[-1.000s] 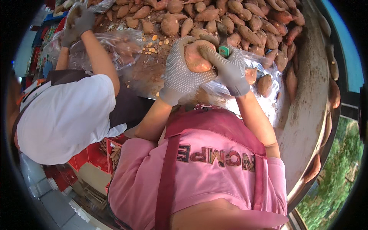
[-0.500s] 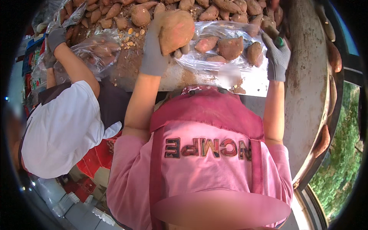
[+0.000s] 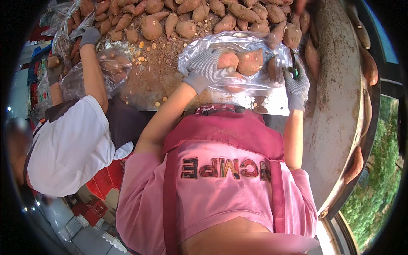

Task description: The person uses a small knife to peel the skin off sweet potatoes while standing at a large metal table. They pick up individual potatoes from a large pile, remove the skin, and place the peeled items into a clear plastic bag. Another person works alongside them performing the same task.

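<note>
Head cam shows your right hand [image 3: 296,86] wrapped round a green-handled knife [image 3: 293,71] beside the clear bag [image 3: 238,39], while your left hand [image 3: 207,67] has its fingers half curled against a reddish sweet potato [image 3: 228,61] at the bag's left side, can't tell if it's gripped. Pile of loose sweet potatoes [image 3: 238,13] beyond.

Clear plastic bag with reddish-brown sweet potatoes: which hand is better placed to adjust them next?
Likely the left: the grey-gloved left hand touches a reddish sweet potato at the clear plastic bag, whereas the grey-gloved right hand holds a green-handled knife.
</note>
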Motion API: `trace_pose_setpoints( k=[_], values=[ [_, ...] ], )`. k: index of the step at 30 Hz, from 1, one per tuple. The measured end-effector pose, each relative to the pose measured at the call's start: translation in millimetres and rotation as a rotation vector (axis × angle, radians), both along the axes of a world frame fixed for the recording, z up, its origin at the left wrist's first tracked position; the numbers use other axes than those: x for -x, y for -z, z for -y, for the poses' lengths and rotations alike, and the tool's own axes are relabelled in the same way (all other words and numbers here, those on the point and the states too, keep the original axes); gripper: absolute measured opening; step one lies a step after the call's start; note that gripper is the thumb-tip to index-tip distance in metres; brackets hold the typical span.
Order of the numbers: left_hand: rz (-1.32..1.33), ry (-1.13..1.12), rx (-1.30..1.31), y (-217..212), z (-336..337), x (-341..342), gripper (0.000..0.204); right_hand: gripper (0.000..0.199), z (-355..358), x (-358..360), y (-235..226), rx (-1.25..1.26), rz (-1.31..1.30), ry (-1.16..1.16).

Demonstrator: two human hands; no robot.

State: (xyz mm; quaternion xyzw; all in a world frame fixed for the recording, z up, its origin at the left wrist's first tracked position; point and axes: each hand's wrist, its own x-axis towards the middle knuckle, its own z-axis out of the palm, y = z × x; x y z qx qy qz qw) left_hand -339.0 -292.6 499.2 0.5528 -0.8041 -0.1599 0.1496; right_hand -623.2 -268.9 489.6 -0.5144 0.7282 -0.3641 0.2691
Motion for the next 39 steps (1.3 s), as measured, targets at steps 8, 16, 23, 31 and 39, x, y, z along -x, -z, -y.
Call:
trace_pose_setpoints(
  k=[8,16,23,31,39],
  values=[
    [0.155,0.103,0.077,-8.1,1.6,0.2,0.062,0.041,-16.8,5.0,18.7,-0.152,-0.235,-0.074],
    [-0.099,0.183,0.077,-56.9,40.6,12.6,0.035,0.034,-25.0,21.1,10.4,-0.1,0.192,0.064],
    [0.164,0.207,0.345,-36.3,136.9,62.3,0.043,0.028,-22.1,20.0,-11.1,0.084,0.244,0.174],
    [0.403,0.31,0.562,2.1,162.3,95.1,0.015,0.022,-29.8,16.1,5.8,0.268,0.324,0.181],
    [-0.048,0.042,0.648,-11.0,148.7,23.6,0.034,0.024,-22.9,2.4,-12.1,0.206,0.363,0.106]
  ],
)
